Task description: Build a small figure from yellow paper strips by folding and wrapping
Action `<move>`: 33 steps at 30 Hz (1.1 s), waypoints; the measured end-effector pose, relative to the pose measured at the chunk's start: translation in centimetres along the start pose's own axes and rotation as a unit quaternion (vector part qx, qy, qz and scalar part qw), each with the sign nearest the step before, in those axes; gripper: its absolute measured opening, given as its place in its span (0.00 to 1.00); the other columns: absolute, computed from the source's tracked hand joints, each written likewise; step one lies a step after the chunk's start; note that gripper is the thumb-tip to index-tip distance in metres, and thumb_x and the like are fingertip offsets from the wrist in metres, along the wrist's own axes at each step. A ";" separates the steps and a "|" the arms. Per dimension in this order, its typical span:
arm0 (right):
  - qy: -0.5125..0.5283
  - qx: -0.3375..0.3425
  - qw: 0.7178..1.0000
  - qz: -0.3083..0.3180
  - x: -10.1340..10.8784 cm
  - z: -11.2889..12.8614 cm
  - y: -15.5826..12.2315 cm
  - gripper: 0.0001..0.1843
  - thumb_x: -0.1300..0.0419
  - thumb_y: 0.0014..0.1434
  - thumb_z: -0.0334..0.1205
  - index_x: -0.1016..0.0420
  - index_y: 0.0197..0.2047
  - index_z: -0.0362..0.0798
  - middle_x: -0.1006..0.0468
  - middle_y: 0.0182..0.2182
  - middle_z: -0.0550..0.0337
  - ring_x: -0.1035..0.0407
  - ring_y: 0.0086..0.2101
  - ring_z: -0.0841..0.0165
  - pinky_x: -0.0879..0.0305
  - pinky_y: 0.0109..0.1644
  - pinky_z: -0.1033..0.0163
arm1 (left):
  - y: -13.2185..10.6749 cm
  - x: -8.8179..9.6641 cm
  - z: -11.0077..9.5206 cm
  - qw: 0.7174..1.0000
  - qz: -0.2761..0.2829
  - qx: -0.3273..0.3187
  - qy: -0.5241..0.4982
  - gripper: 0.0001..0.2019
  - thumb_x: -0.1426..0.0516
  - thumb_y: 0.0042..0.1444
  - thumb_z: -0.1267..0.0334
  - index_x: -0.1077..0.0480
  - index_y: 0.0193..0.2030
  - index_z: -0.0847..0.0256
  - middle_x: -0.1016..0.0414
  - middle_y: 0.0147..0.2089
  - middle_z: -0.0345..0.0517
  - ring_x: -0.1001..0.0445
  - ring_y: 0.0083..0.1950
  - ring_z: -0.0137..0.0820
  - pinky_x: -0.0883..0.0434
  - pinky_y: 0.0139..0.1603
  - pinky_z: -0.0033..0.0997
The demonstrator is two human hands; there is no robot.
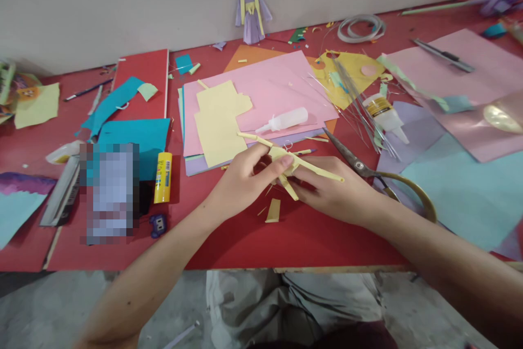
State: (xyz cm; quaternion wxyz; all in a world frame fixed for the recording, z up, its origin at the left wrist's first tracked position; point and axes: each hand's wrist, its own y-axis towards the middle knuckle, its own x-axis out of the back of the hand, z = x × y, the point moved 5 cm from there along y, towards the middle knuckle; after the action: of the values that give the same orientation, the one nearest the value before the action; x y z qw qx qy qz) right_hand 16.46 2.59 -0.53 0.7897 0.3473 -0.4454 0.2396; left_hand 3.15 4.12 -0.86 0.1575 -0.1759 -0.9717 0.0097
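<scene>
Both my hands meet over the red table on a small pale yellow paper figure with long thin folded strips sticking out left and right. My left hand pinches its middle with thumb and fingers. My right hand holds it from below and the right, fingers curled under it. A yellow paper scrap lies just under the hands. A cut yellow sheet rests on a pink sheet behind them.
Scissors lie right of my right hand. A white squeeze bottle, a glue bottle, thin wires, a yellow glue stick, teal paper and a purple-yellow paper doll against the wall surround them.
</scene>
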 end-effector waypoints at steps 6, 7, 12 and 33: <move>-0.001 -0.001 1.000 0.000 0.0 0.0 0.0 0.08 0.49 0.62 0.32 0.30 0.34 0.45 0.29 0.23 0.60 0.39 0.23 0.71 0.50 0.26 0.67 | 0.1 0.0 0.0 1.000 0.001 -0.002 0.002 0.15 0.45 0.61 0.51 0.35 0.31 0.60 0.33 0.29 0.39 0.32 0.32 0.26 0.35 0.31 0.26; -0.002 -0.002 1.000 -0.001 0.0 0.0 0.0 0.08 0.49 0.62 0.32 0.30 0.34 0.45 0.29 0.23 0.60 0.40 0.23 0.71 0.50 0.26 0.67 | 0.1 0.0 0.0 1.000 0.001 -0.001 0.001 0.15 0.45 0.61 0.51 0.35 0.31 0.60 0.33 0.29 0.39 0.32 0.32 0.26 0.36 0.31 0.26; -0.001 0.002 1.000 -0.005 0.2 0.1 0.1 0.08 0.49 0.62 0.32 0.30 0.33 0.45 0.29 0.24 0.60 0.39 0.23 0.71 0.50 0.26 0.67 | 0.0 0.0 0.1 1.000 0.000 -0.001 -0.004 0.15 0.45 0.61 0.51 0.35 0.31 0.60 0.34 0.29 0.39 0.33 0.31 0.26 0.37 0.30 0.26; 0.006 0.008 1.000 -0.012 0.2 0.2 0.1 0.08 0.50 0.62 0.31 0.30 0.34 0.46 0.29 0.23 0.60 0.39 0.23 0.71 0.48 0.27 0.67 | -0.1 0.0 0.0 1.000 0.004 0.009 -0.025 0.12 0.44 0.60 0.55 0.35 0.32 0.60 0.35 0.30 0.39 0.34 0.32 0.27 0.37 0.32 0.26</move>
State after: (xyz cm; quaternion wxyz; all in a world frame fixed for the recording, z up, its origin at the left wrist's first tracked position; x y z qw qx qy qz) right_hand 16.38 2.54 -0.26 0.7924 0.3577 -0.4344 0.2355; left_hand 3.14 4.02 -0.91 0.1341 -0.1785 -0.9745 0.0232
